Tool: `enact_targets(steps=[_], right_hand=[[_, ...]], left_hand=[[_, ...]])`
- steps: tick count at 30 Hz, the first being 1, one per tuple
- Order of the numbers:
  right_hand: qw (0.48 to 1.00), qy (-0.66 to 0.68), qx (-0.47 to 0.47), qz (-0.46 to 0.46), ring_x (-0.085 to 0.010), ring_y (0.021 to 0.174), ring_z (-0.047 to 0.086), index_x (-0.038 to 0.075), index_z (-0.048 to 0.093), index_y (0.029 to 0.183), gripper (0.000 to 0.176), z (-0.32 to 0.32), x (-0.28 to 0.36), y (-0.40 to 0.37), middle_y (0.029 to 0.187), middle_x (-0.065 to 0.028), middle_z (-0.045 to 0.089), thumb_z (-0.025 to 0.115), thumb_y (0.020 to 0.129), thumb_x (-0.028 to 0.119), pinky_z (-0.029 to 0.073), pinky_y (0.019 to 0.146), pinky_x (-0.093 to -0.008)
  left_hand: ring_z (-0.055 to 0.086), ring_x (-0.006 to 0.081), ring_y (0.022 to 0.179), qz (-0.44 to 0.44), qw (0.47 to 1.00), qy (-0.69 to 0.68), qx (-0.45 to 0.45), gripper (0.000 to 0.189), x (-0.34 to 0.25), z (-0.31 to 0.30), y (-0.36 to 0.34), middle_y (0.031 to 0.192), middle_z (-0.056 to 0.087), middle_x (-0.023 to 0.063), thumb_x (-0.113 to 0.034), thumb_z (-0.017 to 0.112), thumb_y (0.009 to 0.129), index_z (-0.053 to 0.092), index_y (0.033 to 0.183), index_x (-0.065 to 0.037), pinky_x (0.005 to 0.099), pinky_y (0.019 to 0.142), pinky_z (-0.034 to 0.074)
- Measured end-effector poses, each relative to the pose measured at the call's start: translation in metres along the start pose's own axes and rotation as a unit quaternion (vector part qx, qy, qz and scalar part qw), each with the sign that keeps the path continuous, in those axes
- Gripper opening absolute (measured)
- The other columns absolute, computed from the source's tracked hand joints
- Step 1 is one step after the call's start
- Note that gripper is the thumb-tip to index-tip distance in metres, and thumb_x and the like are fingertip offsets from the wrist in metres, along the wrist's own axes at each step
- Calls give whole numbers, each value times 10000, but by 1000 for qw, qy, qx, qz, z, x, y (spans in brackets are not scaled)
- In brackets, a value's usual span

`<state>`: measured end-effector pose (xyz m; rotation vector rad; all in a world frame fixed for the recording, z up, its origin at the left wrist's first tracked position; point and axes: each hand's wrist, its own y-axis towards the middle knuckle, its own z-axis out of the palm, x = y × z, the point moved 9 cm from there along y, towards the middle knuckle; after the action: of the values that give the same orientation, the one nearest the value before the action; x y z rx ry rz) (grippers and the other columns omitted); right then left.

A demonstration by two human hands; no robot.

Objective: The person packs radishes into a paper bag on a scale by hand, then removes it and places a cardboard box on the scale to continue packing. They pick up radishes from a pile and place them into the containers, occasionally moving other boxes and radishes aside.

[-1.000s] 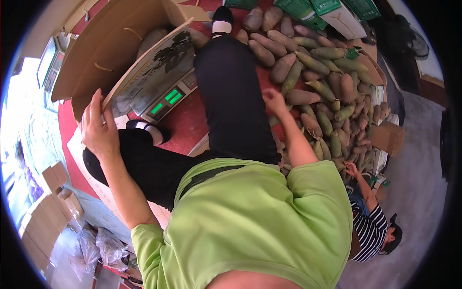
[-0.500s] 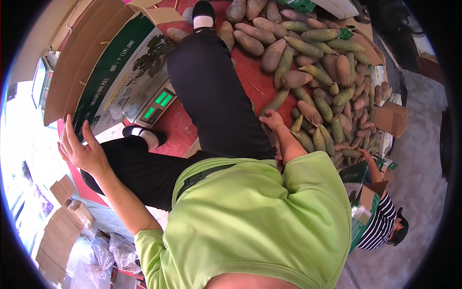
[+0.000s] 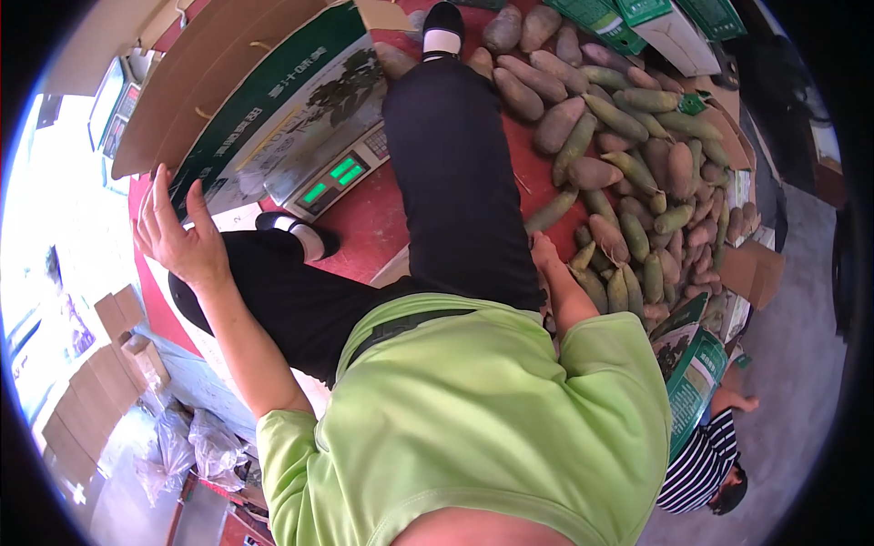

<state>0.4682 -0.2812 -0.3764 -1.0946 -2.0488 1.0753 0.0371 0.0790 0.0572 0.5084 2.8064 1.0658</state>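
Note:
My left hand (image 3: 187,246) is raised with its fingers spread and nothing in it. It is beside the lower edge of a big open carton (image 3: 282,100), green and white outside. My right hand (image 3: 545,250) hangs beside my thigh, its fingers partly hidden. Just above its fingertips lies a long green radish-like root (image 3: 552,210). More such roots, green and reddish-brown, form a large pile (image 3: 628,173) on the red surface. Whether the right fingers grip anything cannot be made out.
A digital scale (image 3: 332,177) with green lit numbers stands by the carton. Green cartons (image 3: 628,23) stand beyond the pile. At right, a person in a striped shirt (image 3: 701,469) is next to another green carton (image 3: 696,378). Plastic bags (image 3: 218,450) lie at lower left.
The view has shifted, so the scale and pile appear further right. My right hand has drawn back slightly from the nearest root. The other person and their green carton have moved lower.

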Motion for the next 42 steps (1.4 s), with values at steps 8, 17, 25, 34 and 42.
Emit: enact_targets(steps=[8, 17, 25, 34, 42], right_hand=[[985, 16, -145, -95, -391, 1159, 503, 96, 496, 1255, 777, -47, 47, -22, 1228, -185, 523, 841, 562, 161, 443, 976, -443], [861, 123, -360, -338, -353, 1127, 497, 75, 509, 1187, 760, -182, 170, -85, 1176, -154, 516, 858, 513, 45, 416, 982, -406], [669, 255, -429, -550, -209, 1075, 545, 22, 478, 1231, 732, -331, 322, -263, 1193, -94, 523, 855, 603, 44, 464, 923, -324], [518, 338, -230, -751, -144, 1007, 568, 64, 475, 1205, 659, -326, 485, -371, 1079, -57, 556, 795, 641, -52, 493, 865, -282], [567, -37, -292, -769, -355, 1071, 547, 36, 553, 1147, 538, -212, 568, -357, 1124, -181, 564, 762, 654, 83, 449, 921, -424]], left_hand=[[608, 195, 913, -17, 999, -36, 13, 231, 2, -1, 0, 914, 664, 39, -222, 726, 823, 704, 1036, -133, 362, 904, 404], [616, 208, 907, -29, 998, -59, 18, 227, 6, -1, 0, 915, 661, 35, -217, 725, 819, 703, 1029, -135, 362, 898, 415], [618, 218, 907, -30, 997, -68, 18, 189, 8, -1, 2, 938, 668, 39, -191, 720, 824, 705, 1002, -128, 350, 877, 418], [609, 213, 864, -31, 996, -80, 10, 208, 6, -3, 4, 891, 643, 39, -187, 735, 787, 686, 975, -113, 366, 872, 413], [610, 204, 863, -22, 997, -74, 8, 194, 6, -4, 4, 894, 643, 33, -185, 724, 796, 681, 971, -114, 358, 868, 412]])
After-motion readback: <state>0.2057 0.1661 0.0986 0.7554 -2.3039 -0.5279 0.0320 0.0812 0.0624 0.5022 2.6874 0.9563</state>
